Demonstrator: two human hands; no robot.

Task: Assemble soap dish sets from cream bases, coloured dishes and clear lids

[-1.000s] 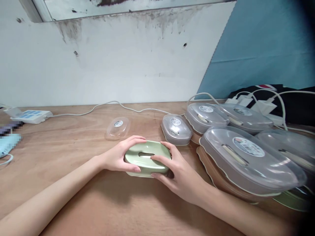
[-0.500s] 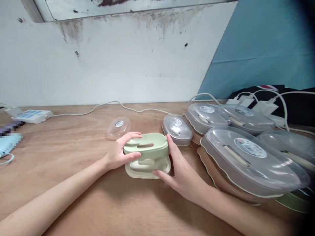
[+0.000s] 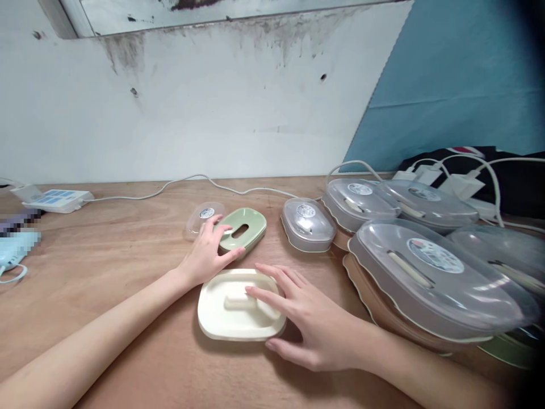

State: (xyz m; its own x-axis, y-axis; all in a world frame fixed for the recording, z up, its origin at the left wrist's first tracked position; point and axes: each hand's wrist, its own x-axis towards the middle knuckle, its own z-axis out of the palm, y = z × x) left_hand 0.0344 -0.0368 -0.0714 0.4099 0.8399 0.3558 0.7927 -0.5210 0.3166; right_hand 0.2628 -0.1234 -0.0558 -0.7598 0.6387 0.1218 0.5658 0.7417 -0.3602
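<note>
My left hand (image 3: pixel 208 254) grips a pale green oval piece with a slot in it (image 3: pixel 243 228), which rests on the wooden table (image 3: pixel 128 255) beside a small clear lid (image 3: pixel 203 216). My right hand (image 3: pixel 298 309) lies with fingers stretched over the right part of a cream tray (image 3: pixel 232 309) that has a raised bar in its middle. The cream tray sits flat on the table in front of me.
A small grey box with a clear lid (image 3: pixel 307 222) stands just right of the green piece. Several bigger lidded dishes (image 3: pixel 430 272) crowd the right side. White cables (image 3: pixel 179 184), chargers (image 3: pixel 457 184) and a power strip (image 3: pixel 57 200) lie along the wall.
My left hand lifted the green piece off the cream tray and carried it back and left onto the table. The cream tray slid toward me under my right hand.
</note>
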